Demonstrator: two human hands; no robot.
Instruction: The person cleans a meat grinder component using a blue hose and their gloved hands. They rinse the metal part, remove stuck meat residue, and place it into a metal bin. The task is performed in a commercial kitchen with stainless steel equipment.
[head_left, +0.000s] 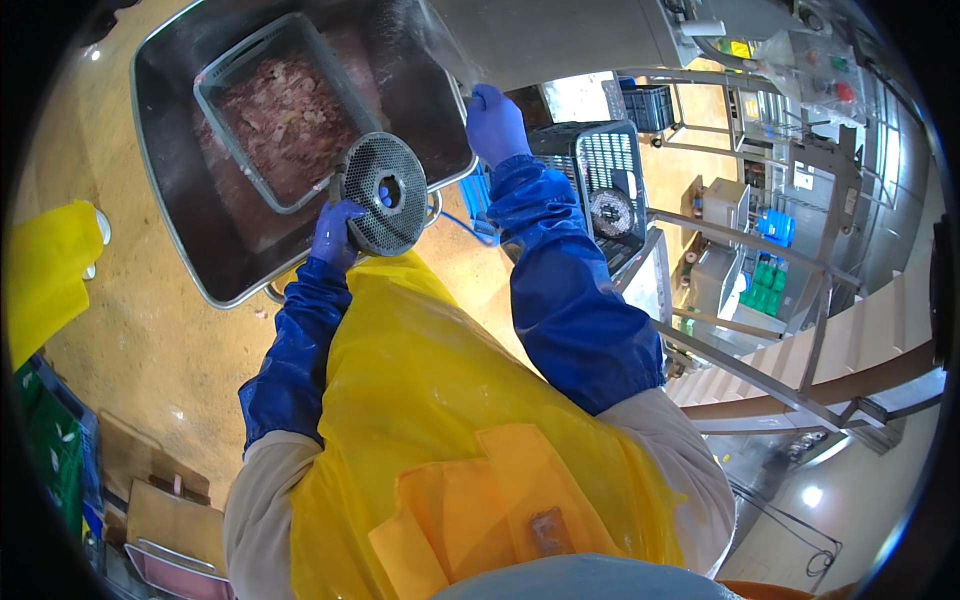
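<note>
My left hand (337, 235), in a purple glove, grips a round perforated metal grinder plate (392, 225) by its rim. Purple fingertips show through the plate's central hole. Below the plate is a large metal bin (165, 130) holding a grey crate (345, 80) of ground meat (285, 115); more meat lies around the crate. My right hand (495, 125) is closed beside the bin's right edge, just under a big steel machine (560, 40). What its fingers hold, if anything, is hidden.
A dark plastic crate (590, 145) with a round metal part (610, 212) inside stands right of my right forearm. Metal railings (745, 238) run further right. Someone's yellow apron (50, 275) shows at the far left. A cart (175, 530) stands at lower left.
</note>
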